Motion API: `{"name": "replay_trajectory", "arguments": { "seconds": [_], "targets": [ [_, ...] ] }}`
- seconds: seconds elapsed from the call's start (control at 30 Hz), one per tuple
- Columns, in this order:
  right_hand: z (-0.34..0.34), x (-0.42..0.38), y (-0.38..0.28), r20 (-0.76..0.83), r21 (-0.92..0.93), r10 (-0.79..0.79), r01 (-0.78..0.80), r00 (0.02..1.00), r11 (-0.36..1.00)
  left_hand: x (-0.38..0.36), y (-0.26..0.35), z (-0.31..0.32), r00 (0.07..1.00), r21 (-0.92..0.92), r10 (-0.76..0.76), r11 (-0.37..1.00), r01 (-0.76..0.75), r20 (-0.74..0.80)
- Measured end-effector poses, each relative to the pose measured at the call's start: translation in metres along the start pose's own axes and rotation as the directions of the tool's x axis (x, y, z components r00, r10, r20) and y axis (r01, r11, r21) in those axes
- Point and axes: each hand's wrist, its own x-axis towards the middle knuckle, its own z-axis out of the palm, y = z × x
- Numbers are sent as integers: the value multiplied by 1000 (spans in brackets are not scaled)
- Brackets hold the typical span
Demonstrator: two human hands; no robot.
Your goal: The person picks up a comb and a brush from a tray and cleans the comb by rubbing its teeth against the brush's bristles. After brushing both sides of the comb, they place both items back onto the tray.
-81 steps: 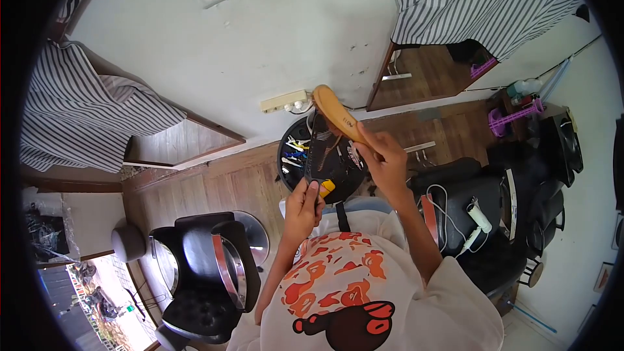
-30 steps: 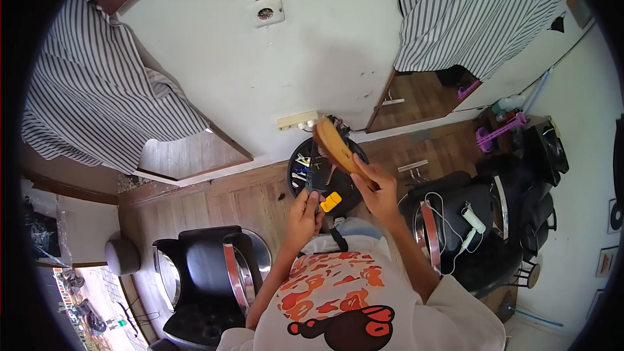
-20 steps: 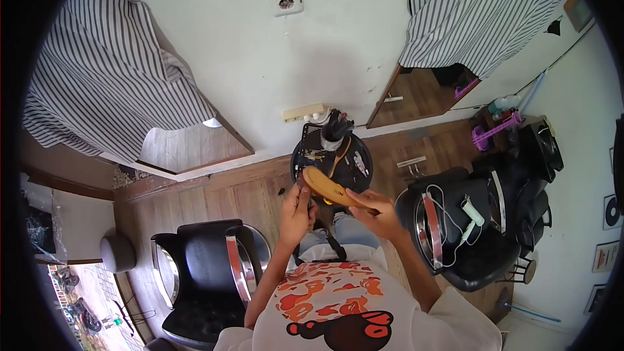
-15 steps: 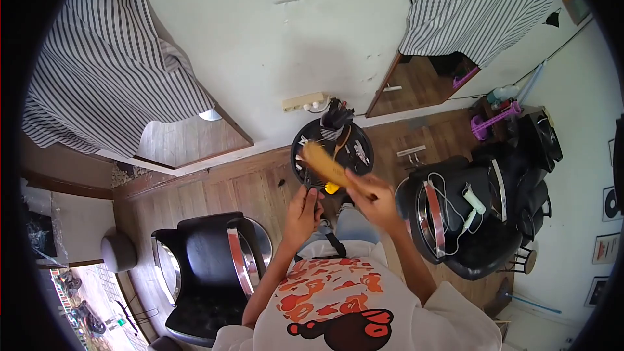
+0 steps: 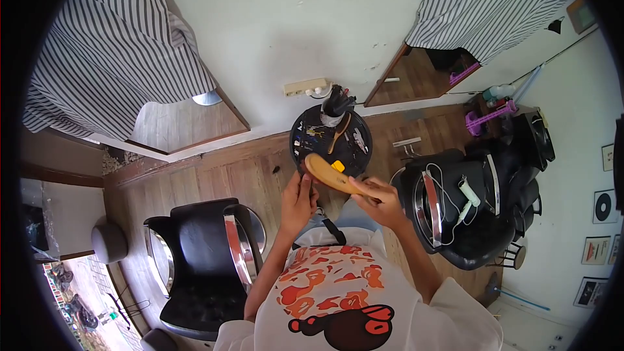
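Note:
My right hand (image 5: 382,203) grips the handle of a wooden hairbrush (image 5: 330,174), whose broad head points to the left. The brush head lies against or just over the fingertips of my left hand (image 5: 299,203). My left hand is closed around something dark that I cannot make out, mostly hidden by the fingers and the brush. A black strap-like piece (image 5: 333,229) hangs below the left hand. Beyond both hands stands a round black tray (image 5: 298,131) holding a cup of dark tools (image 5: 337,105), a second wooden brush (image 5: 340,133), a yellow item (image 5: 337,166) and several clips.
A black salon chair (image 5: 207,240) stands at left. Another black chair (image 5: 465,247) at right carries a pale green hair dryer (image 5: 469,193) with its cord. Striped cloths (image 5: 130,39) cover the mirrors on the wall. A power strip (image 5: 304,87) sits behind the tray.
The brush has shifted slightly down and turned flatter, its head now over my left fingertips. My left hand has moved slightly left and down. The camera view has shifted slightly.

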Motion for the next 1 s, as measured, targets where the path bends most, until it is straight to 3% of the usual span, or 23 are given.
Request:
{"name": "replay_trajectory", "arguments": {
  "seconds": [0.07,0.2,0.4,0.53,0.7,0.87,1.0],
  "targets": [
    [2,1,0,2,-17,-3,3,1000,1000,-4,-2,2,1000,21,-16,1000,16,1],
    [31,37,6,-396,-116,-77,33,915,993,-10,-11,9,994,49,-30,998,25,106],
    [31,34,-4,-348,-76,-74,50,934,996,-2,2,11,999,-8,28,1000,-28,15],
    [9,3,1,-44,101,-17,21,999,995,4,8,3,999,-53,-9,999,7,-34],
    [-2,11,8,-79,43,-67,70,995,997,-5,23,-3,998,-26,-21,999,23,62],
    [-27,-4,26,-88,-37,17,-20,996,999,-11,37,-8,999,-44,-46,998,45,-2],
    [5,24,-5,-110,57,-96,102,989,993,-15,35,-1,995,34,-87,996,86,40]
  ]
}}
